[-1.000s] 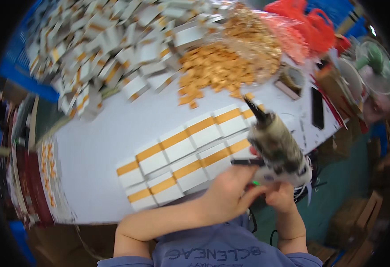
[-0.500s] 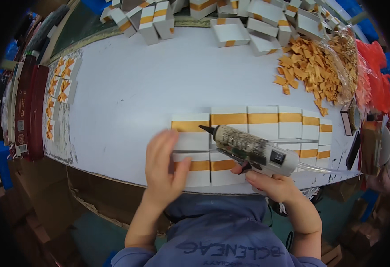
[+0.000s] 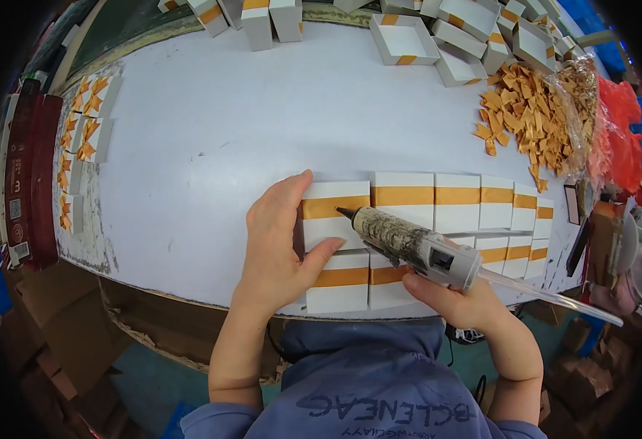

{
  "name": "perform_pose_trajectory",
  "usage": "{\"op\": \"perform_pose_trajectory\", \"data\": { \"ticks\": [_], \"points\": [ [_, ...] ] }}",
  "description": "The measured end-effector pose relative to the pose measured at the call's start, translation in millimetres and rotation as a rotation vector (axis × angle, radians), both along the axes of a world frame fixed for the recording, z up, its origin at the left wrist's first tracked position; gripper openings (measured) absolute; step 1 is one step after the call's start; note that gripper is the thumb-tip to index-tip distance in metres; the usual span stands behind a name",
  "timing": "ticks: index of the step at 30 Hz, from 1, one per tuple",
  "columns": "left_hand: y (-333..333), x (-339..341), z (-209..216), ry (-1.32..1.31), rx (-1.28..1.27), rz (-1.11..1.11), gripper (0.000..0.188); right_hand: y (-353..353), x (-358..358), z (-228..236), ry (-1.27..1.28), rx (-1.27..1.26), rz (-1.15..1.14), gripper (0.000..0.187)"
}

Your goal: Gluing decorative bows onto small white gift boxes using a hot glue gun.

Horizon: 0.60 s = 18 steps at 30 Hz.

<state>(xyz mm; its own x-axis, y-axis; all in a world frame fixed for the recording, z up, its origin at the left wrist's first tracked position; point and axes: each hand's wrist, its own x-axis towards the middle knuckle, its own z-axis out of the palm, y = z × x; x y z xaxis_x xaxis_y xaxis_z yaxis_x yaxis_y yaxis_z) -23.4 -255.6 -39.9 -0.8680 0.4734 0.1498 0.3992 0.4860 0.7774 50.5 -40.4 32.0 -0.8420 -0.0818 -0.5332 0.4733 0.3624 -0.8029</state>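
Note:
My right hand [image 3: 458, 298] is closed round a hot glue gun [image 3: 416, 245], a pale, dirt-streaked one with a clear glue stick [image 3: 555, 295] jutting from its rear. Its dark nozzle tip is at the gold ribbon [image 3: 324, 208] across the far-left white box [image 3: 338, 192]. My left hand [image 3: 275, 241] spans that box's left side, fingers along the far corner and thumb by its near edge. Two rows of white boxes with gold bands [image 3: 457, 197] stretch rightward; the gun and right hand cover part of the near row. The trigger is hidden.
Several white boxes with gold bows [image 3: 90, 128] stand at the table's left. Loose gold bows [image 3: 529, 110] lie heaped at the far right beside a red plastic bag [image 3: 619, 132]. Open white box parts [image 3: 405, 40] are piled along the back; dark red boxes [image 3: 39, 175] stand at the left edge.
My left hand has settled against the left side of the far-left box. The glue gun's tip has come onto that box's ribbon. The view has shifted slightly.

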Motion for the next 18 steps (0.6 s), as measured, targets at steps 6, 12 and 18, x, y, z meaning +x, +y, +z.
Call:
{"op": "perform_pose_trajectory", "data": {
  "ticks": [6,12,18],
  "points": [
    [-1,0,4,-0.045,-0.02,0.008,0.073,8,13,4,0.032,-0.091,-0.078,0.029],
    [4,5,19,0.351,-0.1,-0.027,0.067,46,39,9,-0.093,-0.416,-0.416,0.028],
    [39,31,25,0.425,-0.221,-0.296,0.049,41,33,9,-0.131,-0.181,-0.432,0.021]
  ]
}}
